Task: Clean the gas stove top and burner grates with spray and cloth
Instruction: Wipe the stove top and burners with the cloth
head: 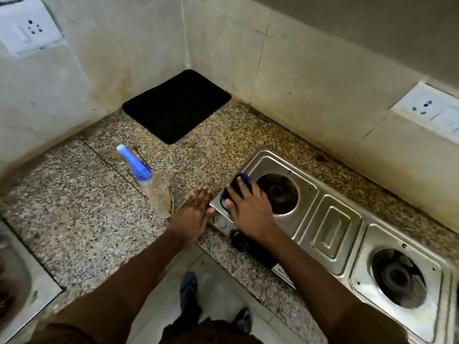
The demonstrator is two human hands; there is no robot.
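Note:
A steel two-burner gas stove point(330, 219) sits on the granite counter at the right, with no grates on its burners. My right hand point(248, 209) presses a dark blue cloth point(242, 181) onto the stove's near-left corner, beside the left burner point(278, 193). With straight fingers, my left hand point(192, 214) lies flat against the stove's left edge. A clear spray bottle point(155, 189) with a blue trigger head stands on the counter just left of my left hand. The right burner point(397, 278) lies bare.
A black mat point(176, 105) lies in the back corner of the counter. Wall sockets point(429, 108) are at right and upper left. A steel sink edge point(15, 269) shows at far left. The black stove knob point(242, 240) faces the counter's front edge.

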